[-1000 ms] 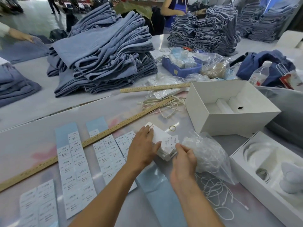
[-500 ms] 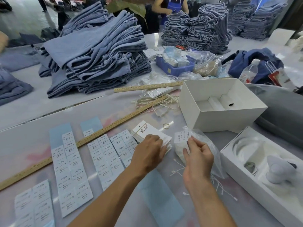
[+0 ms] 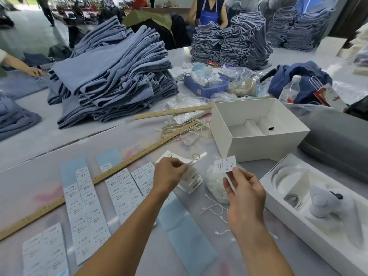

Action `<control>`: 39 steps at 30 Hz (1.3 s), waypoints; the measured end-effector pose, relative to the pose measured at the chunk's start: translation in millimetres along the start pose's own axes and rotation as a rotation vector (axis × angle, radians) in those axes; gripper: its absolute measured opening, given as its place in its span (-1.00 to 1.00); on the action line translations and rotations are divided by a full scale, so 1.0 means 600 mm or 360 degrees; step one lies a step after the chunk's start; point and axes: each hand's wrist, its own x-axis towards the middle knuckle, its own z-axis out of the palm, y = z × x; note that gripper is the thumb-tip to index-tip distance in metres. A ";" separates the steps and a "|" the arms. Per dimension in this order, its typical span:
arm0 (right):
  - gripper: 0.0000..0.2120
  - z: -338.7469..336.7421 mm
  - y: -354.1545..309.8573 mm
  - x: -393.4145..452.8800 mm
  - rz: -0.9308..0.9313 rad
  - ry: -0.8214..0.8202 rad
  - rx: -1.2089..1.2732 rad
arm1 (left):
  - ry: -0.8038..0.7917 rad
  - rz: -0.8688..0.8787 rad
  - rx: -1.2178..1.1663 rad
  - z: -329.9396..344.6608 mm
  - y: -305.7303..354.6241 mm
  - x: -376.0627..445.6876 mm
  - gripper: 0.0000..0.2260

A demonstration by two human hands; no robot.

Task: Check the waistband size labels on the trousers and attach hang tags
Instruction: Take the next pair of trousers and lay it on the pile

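My right hand (image 3: 244, 193) pinches a small white size sticker (image 3: 225, 165) printed "1103#", lifted above the table. My left hand (image 3: 169, 174) grips the top of a fanned stack of white hang tags (image 3: 192, 179) lying on the table. Strips of blue backing paper with several size stickers (image 3: 85, 204) lie to the left. A clear bag of white tag strings (image 3: 216, 184) sits under my right hand, with loose strings (image 3: 215, 209) beside it. A tall pile of folded blue trousers (image 3: 117, 76) stands at the back left.
Two wooden rulers (image 3: 173, 112) (image 3: 111, 172) cross the table. An open white box (image 3: 256, 126) stands at the right, another white box with a moulded insert (image 3: 318, 204) nearer. A blue bin (image 3: 205, 86), plastic bags, a water bottle (image 3: 288, 89) and more trouser stacks (image 3: 231, 42) lie behind. Other people work at the far side.
My right hand has lifted away from the tag stack with one size sticker pinched in it. My left hand stays on the hang tags.
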 end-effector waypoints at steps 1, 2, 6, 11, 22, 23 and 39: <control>-0.89 -0.002 -0.004 -0.002 0.0017 0.0000 0.0009 | -0.0044 -0.0131 -0.0173 -0.007 0.001 0.006 -0.90; -0.91 -0.003 -0.007 -0.003 0.0030 0.0004 0.0017 | -0.0080 -0.0257 -0.0335 -0.015 0.003 0.012 -0.87; -0.92 -0.009 -0.012 -0.008 0.0060 0.0022 0.0015 | -0.0221 -0.0549 -0.0635 -0.038 0.008 0.030 -0.96; -0.90 -0.013 -0.008 -0.015 0.0121 0.0001 0.0036 | -0.0328 -0.0806 -0.0669 -0.064 0.014 0.047 -0.89; -0.88 -0.010 -0.009 -0.028 0.0135 -0.0023 0.0014 | 0.0006 -0.0143 -0.0058 -0.081 0.041 0.064 -0.88; -0.88 -0.011 -0.012 -0.028 0.0133 -0.0018 0.0012 | 0.0073 -0.0002 0.0069 -0.091 0.056 0.069 -0.88; -0.90 -0.002 -0.092 -0.167 0.0433 -0.0675 0.0187 | 0.0300 0.0189 -0.0774 -0.171 0.038 -0.197 -0.87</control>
